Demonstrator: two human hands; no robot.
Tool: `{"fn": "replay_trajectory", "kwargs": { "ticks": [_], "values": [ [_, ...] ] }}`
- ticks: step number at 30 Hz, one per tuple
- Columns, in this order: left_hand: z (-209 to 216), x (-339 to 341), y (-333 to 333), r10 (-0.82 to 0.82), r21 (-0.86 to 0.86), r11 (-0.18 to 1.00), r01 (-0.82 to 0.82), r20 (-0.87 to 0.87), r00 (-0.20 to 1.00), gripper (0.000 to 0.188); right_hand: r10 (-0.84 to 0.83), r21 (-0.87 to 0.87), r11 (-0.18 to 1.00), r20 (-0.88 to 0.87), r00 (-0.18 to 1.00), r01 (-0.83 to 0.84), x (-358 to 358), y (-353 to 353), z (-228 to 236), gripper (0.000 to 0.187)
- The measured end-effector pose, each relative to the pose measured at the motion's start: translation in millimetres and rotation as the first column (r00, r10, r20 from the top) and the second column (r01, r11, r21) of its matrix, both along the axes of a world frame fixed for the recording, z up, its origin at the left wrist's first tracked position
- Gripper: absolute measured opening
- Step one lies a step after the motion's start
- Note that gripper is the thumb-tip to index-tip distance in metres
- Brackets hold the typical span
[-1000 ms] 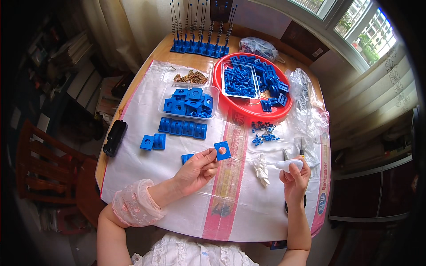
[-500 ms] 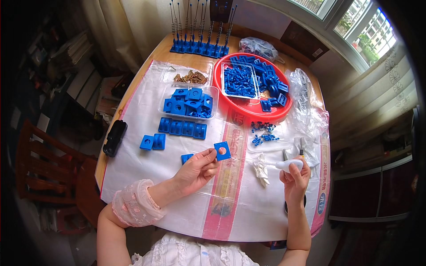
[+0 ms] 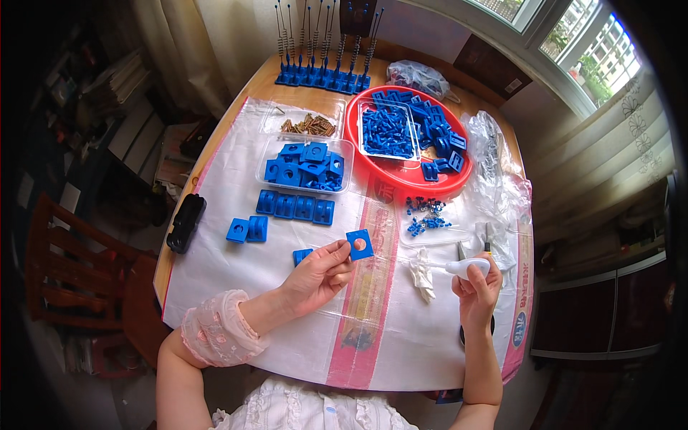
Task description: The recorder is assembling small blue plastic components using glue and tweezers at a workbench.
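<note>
Shapes first: what does the head view show in the left hand (image 3: 315, 281)?

Thumb and fingers pinch a flat blue square (image 3: 365, 251) with 1 round hole, raised over the wrinkled, pink-striped white sheet (image 3: 416, 337).

And the right hand (image 3: 474, 287)?

Curled around a smooth white teardrop-shaped tool (image 3: 469, 266), its narrow end toward the square. Crumpled white cloth (image 3: 423, 281) lies near it.

What stands beyond?

4 round-topped blue blocks (image 3: 294, 206), lined up just before a clear plastic tub (image 3: 352, 158); right of that, a glossy red basin (image 3: 430, 188).

Edges, room?

Wood shows along the desk's (image 3: 254, 87) curved left edge. Bare sheet spreads between the 2 hands and toward the near edge.
</note>
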State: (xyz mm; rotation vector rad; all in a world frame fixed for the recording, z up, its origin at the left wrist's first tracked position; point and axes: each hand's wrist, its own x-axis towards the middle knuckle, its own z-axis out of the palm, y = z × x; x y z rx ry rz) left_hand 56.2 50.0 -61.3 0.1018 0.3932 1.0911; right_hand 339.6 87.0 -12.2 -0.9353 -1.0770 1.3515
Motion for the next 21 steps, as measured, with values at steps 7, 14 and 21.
{"fn": "replay_trajectory", "kwargs": {
  "ticks": [7, 14, 21],
  "values": [
    [-1.6, -0.2, -0.1, -0.004, 0.010, 1.000, 0.004, -0.007, 1.000, 0.015, 0.009, 0.010, 1.000, 0.008, 1.000, -0.009, 0.3, 0.5, -0.6, 0.022],
    [-0.1, 0.2, 0.1, -0.001, 0.005, 1.000, 0.001, -0.002, 1.000, 0.014, 0.007, 0.003, 1.000, 0.007, 1.000, -0.007, 0.7, 0.0, 0.5, 0.021],
    [-1.5, 0.4, 0.4, -0.003, 0.016, 1.000, 0.003, 0.003, 1.000, 0.014, 0.005, 0.003, 1.000, 0.003, 1.000, -0.005, 0.9, 0.2, 0.4, 0.021]
  ]
}}
